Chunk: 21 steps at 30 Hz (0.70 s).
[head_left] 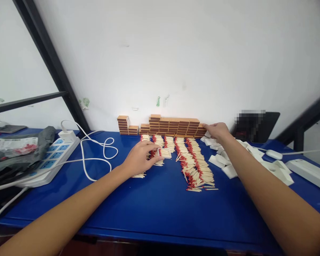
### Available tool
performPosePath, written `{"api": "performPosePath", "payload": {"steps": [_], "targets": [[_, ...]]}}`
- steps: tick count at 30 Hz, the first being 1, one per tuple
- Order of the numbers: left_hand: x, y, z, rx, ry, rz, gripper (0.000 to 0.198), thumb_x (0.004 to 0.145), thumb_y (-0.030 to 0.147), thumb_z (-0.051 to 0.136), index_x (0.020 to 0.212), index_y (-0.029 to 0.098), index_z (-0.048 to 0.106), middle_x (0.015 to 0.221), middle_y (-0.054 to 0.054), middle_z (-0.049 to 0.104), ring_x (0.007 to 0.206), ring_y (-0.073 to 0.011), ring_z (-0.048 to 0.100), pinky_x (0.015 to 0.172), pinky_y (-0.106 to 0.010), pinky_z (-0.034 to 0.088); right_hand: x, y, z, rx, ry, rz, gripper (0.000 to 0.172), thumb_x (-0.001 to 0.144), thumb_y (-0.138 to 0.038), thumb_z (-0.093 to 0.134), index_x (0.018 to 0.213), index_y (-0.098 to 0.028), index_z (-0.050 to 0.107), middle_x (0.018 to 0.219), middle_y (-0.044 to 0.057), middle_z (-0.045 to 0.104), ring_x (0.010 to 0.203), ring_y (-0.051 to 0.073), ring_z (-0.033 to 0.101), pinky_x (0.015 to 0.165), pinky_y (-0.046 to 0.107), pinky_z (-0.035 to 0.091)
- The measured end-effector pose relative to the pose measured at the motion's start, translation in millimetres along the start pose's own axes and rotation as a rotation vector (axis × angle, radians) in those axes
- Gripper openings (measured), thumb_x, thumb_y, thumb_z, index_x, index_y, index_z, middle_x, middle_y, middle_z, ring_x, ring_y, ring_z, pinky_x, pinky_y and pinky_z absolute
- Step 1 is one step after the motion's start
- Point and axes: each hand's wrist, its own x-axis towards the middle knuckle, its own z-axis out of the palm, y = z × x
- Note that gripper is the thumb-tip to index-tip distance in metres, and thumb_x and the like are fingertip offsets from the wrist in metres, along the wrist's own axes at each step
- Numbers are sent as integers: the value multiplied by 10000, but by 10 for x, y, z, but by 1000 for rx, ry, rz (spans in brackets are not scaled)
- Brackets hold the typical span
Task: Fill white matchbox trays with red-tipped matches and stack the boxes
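My left hand [141, 156] pinches a small white matchbox tray [169, 155] by its left end, between thumb and fingers. Matches with red heads lie inside that tray. My right hand [218, 131] is stretched to the right end of the stacked matchboxes [173, 126], its fingers closed at a brown matchbox [201, 131] there. The thumb side is partly hidden. Between and in front of my hands lie rows of loose matches [194, 160], their red heads mostly toward the left. My left hand covers part of the left rows.
White empty trays [220, 160] are heaped at the right, near a dark tablet-like object [269, 126]. A power strip [51, 156], white cable [82, 153] and grey plastic bag [42, 142] occupy the left of the blue table [149, 213]. A white wall [160, 64] stands behind.
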Motion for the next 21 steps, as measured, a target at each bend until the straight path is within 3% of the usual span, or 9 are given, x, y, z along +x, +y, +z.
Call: {"api": "performPosePath", "payload": {"steps": [3,7,10,14,18,21], "targets": [[1,-21,6,-12,9,-16,401,918,536,779,1164,220,777,1139,-112,784,1040,-275,744,942,-460,619,-83,-90,-194,89,56,127,286,845,-437,737,766,-191,614,586,57,591,546,198,542,521,365,464],[16,12,-2,-18,74,-70,403,912,537,788,1155,215,772,1122,-101,793,1036,-270,750,963,-460,612,-431,-295,-489,196,131,54,330,925,-492,646,775,-203,591,699,68,615,579,157,475,544,344,412],[30,88,-9,-19,131,-103,397,905,521,803,1154,214,766,1121,-91,801,1049,-266,755,976,-452,608,-924,-438,-499,252,-48,-74,396,909,-549,665,708,-210,628,627,34,599,516,138,436,507,322,350],[57,193,-25,-56,173,-145,373,893,482,828,1144,214,768,1081,-70,812,984,-245,770,931,-419,616,-1507,-559,-297,294,-352,-231,483,883,-664,672,679,-230,624,603,24,635,501,147,494,506,299,382],[78,226,-54,-70,203,-149,342,891,461,836,1121,213,782,1106,-75,817,1018,-247,767,934,-411,620,-1693,-605,-161,386,-479,-311,585,858,-786,635,679,-231,591,599,19,634,455,125,434,448,287,321],[79,209,-65,-64,212,-134,344,887,461,839,1124,216,784,1111,-74,817,1053,-249,767,948,-408,628,-1691,-600,-151,437,-490,-302,600,863,-790,636,669,-224,578,579,13,620,445,113,422,435,276,312]]}}
